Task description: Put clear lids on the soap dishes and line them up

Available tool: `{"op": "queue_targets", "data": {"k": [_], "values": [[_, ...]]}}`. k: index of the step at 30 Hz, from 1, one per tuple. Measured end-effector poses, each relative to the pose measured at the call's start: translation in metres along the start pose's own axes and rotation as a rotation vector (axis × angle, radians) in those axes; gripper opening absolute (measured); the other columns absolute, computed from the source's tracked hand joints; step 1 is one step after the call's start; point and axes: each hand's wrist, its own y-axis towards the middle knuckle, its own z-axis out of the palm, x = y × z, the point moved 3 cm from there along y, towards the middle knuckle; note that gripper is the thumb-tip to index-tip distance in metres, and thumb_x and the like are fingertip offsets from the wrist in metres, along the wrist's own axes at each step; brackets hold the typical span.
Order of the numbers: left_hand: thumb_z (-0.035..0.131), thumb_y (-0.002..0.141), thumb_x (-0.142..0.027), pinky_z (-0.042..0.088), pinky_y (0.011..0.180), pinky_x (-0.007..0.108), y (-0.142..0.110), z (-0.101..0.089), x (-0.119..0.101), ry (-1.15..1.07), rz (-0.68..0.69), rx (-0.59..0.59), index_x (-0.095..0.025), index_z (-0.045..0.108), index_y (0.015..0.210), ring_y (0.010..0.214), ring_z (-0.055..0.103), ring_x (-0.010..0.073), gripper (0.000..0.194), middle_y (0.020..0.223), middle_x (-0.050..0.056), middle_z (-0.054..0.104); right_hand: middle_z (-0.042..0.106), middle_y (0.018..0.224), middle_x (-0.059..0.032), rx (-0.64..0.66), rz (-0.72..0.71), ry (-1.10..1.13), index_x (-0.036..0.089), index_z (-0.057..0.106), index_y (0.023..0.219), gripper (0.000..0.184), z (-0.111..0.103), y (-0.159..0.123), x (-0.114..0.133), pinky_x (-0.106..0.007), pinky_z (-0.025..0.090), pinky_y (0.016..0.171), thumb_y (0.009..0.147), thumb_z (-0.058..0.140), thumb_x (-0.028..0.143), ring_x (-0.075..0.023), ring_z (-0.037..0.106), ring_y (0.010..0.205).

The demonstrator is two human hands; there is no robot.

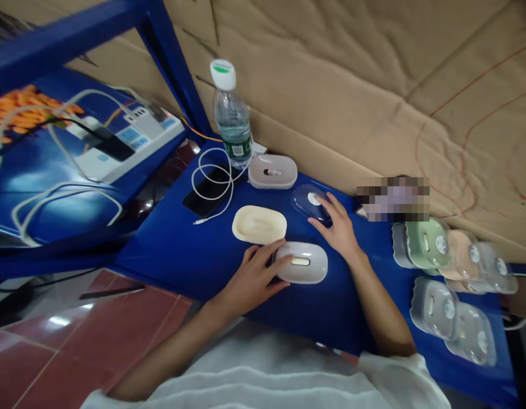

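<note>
My left hand (pixel 254 275) rests its fingers on the left end of a grey oval soap-dish part (pixel 303 262) lying on the blue table (pixel 182 250). Just behind that part sits a cream oval tray (pixel 259 224). Over a clear oval lid (pixel 308 200) with a round sticker lies my right hand (pixel 337 224), fingers spread flat on it. A second grey oval part (pixel 272 171) sits further back by the wall.
A water bottle (pixel 232 116) stands at the back beside a black phone (pixel 208 190) with a white cable (pixel 216 176). Rows of finished soap boxes (pixel 448 258) line the right side. A power strip (pixel 130 136) sits on the left shelf. Cardboard backs the table.
</note>
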Motion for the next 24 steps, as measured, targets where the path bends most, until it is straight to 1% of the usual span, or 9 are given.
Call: {"op": "queue_targets", "data": {"k": [2, 5, 7, 9, 14, 16, 18, 21, 24], "values": [[0.085, 0.093, -0.029, 0.05, 0.118, 0.053, -0.004, 0.001, 0.008, -0.09, -0.041, -0.029, -0.026, 0.045, 0.162, 0.15, 0.056, 0.0346, 0.08, 0.163, 0.019, 0.055, 0.043, 0.174, -0.0136, 0.058, -0.086, 0.051, 0.03, 0.049, 0.164, 0.065, -0.012, -0.027, 0.012, -0.056, 0.043, 0.13, 0.106, 0.064, 0.054, -0.0324, 0.044, 0.16], [0.09, 0.089, -0.031, 0.051, 0.121, 0.049, -0.01, 0.006, 0.019, -0.25, -0.118, -0.05, -0.03, 0.027, 0.171, 0.151, 0.056, 0.0324, 0.103, 0.163, 0.016, 0.057, 0.037, 0.177, -0.0134, 0.164, -0.234, 0.04, 0.031, 0.044, 0.167, 0.067, -0.022, -0.076, 0.037, -0.06, 0.044, 0.129, 0.106, 0.066, 0.046, -0.0356, 0.039, 0.163], [0.09, 0.089, -0.03, 0.052, 0.122, 0.05, -0.013, 0.009, 0.024, -0.313, -0.161, -0.049, -0.033, 0.019, 0.173, 0.151, 0.057, 0.0321, 0.11, 0.164, 0.014, 0.056, 0.035, 0.178, -0.0134, 0.204, -0.286, 0.005, 0.033, 0.044, 0.168, 0.069, -0.02, -0.103, 0.052, -0.062, 0.046, 0.127, 0.104, 0.07, 0.041, -0.0375, 0.037, 0.164], [0.088, 0.09, -0.029, 0.052, 0.123, 0.051, -0.015, 0.011, 0.026, -0.329, -0.167, -0.047, -0.035, 0.017, 0.174, 0.152, 0.056, 0.0328, 0.11, 0.165, 0.014, 0.055, 0.034, 0.178, -0.014, 0.219, -0.295, -0.025, 0.033, 0.043, 0.168, 0.071, -0.013, -0.12, 0.061, -0.061, 0.048, 0.126, 0.103, 0.072, 0.038, -0.0377, 0.035, 0.165], [0.082, 0.095, -0.027, 0.052, 0.123, 0.053, -0.017, 0.012, 0.024, -0.272, -0.122, -0.021, -0.035, 0.02, 0.173, 0.153, 0.054, 0.0338, 0.1, 0.165, 0.015, 0.053, 0.035, 0.176, -0.0164, 0.135, -0.332, -0.093, 0.031, 0.046, 0.166, 0.074, 0.002, -0.127, 0.066, -0.057, 0.05, 0.125, 0.1, 0.078, 0.036, -0.0368, 0.035, 0.164], [0.081, 0.097, -0.027, 0.053, 0.122, 0.051, -0.017, 0.007, 0.021, -0.227, -0.076, -0.01, -0.034, 0.022, 0.173, 0.152, 0.055, 0.0322, 0.096, 0.164, 0.015, 0.053, 0.038, 0.174, -0.0168, 0.119, -0.341, -0.107, 0.031, 0.048, 0.165, 0.073, 0.004, -0.127, 0.066, -0.056, 0.052, 0.124, 0.099, 0.079, 0.036, -0.0367, 0.038, 0.163], [0.081, 0.097, -0.031, 0.054, 0.121, 0.05, -0.017, -0.002, 0.02, -0.153, -0.024, -0.024, -0.031, 0.03, 0.17, 0.151, 0.054, 0.0328, 0.089, 0.164, 0.016, 0.051, 0.041, 0.173, -0.0169, 0.107, -0.33, -0.103, 0.031, 0.049, 0.164, 0.072, 0.005, -0.13, 0.066, -0.057, 0.054, 0.122, 0.099, 0.078, 0.036, -0.0371, 0.04, 0.161], [0.076, 0.1, -0.035, 0.054, 0.119, 0.052, -0.017, -0.023, 0.024, -0.001, 0.001, -0.154, -0.029, 0.051, 0.157, 0.149, 0.054, 0.0349, 0.063, 0.163, 0.016, 0.05, 0.045, 0.17, -0.016, 0.073, -0.264, -0.094, 0.033, 0.049, 0.164, 0.071, 0.007, -0.14, 0.064, -0.059, 0.057, 0.118, 0.099, 0.078, 0.037, -0.0372, 0.045, 0.158], [0.067, 0.103, -0.03, 0.052, 0.116, 0.057, -0.015, -0.038, 0.041, 0.152, -0.065, -0.256, -0.028, 0.058, 0.15, 0.145, 0.056, 0.0366, 0.048, 0.163, 0.017, 0.051, 0.05, 0.166, -0.0164, -0.003, -0.184, -0.108, 0.034, 0.05, 0.163, 0.069, 0.007, -0.149, 0.055, -0.059, 0.059, 0.115, 0.1, 0.077, 0.041, -0.0371, 0.052, 0.152]]}}
